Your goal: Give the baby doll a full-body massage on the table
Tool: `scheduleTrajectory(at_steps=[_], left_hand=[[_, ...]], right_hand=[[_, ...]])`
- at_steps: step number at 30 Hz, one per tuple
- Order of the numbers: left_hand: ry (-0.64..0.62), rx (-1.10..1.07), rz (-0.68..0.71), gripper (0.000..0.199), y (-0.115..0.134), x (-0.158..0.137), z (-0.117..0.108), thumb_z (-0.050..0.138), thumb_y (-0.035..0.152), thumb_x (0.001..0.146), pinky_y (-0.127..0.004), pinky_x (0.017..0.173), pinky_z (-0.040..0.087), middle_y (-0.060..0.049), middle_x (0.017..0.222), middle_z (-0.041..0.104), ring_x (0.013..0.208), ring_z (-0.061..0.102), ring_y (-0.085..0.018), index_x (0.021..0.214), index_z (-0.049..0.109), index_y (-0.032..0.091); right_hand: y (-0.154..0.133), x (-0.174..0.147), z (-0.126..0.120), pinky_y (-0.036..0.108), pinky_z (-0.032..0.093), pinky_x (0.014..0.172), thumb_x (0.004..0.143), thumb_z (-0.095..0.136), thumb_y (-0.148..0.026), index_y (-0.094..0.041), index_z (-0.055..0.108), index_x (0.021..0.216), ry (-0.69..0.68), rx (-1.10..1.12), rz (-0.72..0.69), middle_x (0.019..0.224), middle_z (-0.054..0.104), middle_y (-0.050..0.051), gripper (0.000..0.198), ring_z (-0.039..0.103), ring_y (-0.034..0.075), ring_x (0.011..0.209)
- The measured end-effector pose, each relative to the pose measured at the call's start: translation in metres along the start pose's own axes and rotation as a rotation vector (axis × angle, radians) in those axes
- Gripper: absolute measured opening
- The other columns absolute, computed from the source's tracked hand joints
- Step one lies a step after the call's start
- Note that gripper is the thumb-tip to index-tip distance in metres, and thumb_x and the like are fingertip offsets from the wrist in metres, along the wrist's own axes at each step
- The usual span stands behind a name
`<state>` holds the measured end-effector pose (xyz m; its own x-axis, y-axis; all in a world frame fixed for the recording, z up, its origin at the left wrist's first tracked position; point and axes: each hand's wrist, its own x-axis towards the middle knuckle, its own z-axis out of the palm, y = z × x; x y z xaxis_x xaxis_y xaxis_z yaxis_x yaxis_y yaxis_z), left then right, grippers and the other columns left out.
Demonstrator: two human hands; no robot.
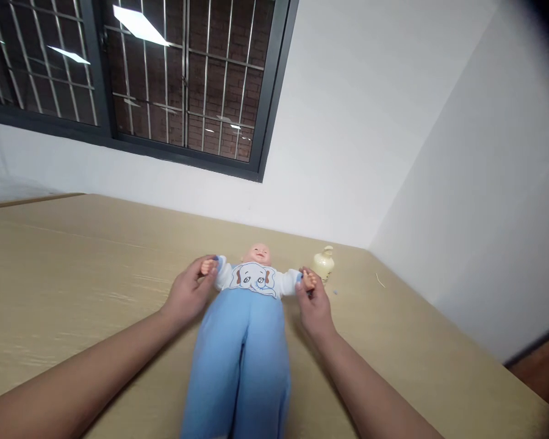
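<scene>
A baby doll [244, 329] lies on its back on the table, its head towards the wall. It wears blue trousers and a white top with an elephant face on the chest. My left hand [190, 291] is closed around the doll's arm at the cuff on the left side, with the small doll hand poking out. On the other side my right hand [315, 306] grips the doll's other wrist at its blue cuff. Both doll arms are stretched out sideways. The ends of the trouser legs run out of the bottom of the view.
A cream pump bottle [324, 266] stands just beyond my right hand. Near it lie a tiny blue bit [335, 292] and a thin pale strip [380, 280]. The wooden table [96, 274] meets a white wall [338, 122] with a barred window [183, 79].
</scene>
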<state>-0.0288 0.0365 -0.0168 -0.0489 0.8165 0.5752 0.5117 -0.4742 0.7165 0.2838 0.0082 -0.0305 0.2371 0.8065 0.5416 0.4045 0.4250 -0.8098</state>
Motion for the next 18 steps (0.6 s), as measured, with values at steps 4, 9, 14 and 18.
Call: scheduleTrajectory(at_steps=[4, 9, 14, 18], left_hand=[[-0.237, 0.208, 0.338, 0.053, 0.013, -0.014, 0.007, 0.054, 0.045, 0.095, -0.042, 0.113, 0.039, -0.011, 0.145, 0.055, 0.134, 0.049, -0.028, 0.141, 0.053, 0.020], [-0.384, 0.361, 0.501, 0.064, 0.018, -0.018, 0.006, 0.059, 0.047, 0.091, -0.050, 0.112, 0.039, -0.012, 0.151, 0.048, 0.136, 0.045, -0.032, 0.150, 0.047, 0.025], [-0.423, 0.365, 0.527, 0.064, 0.019, -0.019, 0.008, 0.061, 0.046, 0.090, -0.050, 0.112, 0.039, -0.010, 0.152, 0.047, 0.136, 0.046, -0.032, 0.149, 0.048, 0.027], [-0.319, 0.287, 0.400, 0.056, 0.015, -0.019, 0.010, 0.057, 0.045, 0.092, -0.046, 0.114, 0.037, -0.010, 0.150, 0.049, 0.138, 0.045, -0.029, 0.145, 0.051, 0.026]], right_hand=[[-0.017, -0.017, 0.008, 0.051, 0.034, 0.119, 0.088, 0.065, -0.046, -0.024, 0.035, 0.153, -0.259, -0.257, -0.258, 0.157, 0.041, 0.012, 0.075, 0.039, 0.031, 0.145], [-0.028, -0.024, 0.012, 0.057, 0.027, 0.122, 0.087, 0.065, -0.048, -0.027, 0.042, 0.151, -0.485, -0.462, -0.424, 0.163, 0.031, 0.007, 0.070, 0.019, 0.034, 0.153], [-0.032, -0.025, 0.014, 0.059, 0.024, 0.122, 0.087, 0.065, -0.043, -0.027, 0.049, 0.147, -0.529, -0.481, -0.455, 0.162, 0.033, 0.007, 0.064, 0.016, 0.034, 0.154], [-0.025, -0.023, 0.015, 0.054, 0.028, 0.122, 0.085, 0.067, -0.039, -0.027, 0.051, 0.145, -0.406, -0.324, -0.345, 0.159, 0.039, 0.007, 0.063, 0.027, 0.032, 0.151]])
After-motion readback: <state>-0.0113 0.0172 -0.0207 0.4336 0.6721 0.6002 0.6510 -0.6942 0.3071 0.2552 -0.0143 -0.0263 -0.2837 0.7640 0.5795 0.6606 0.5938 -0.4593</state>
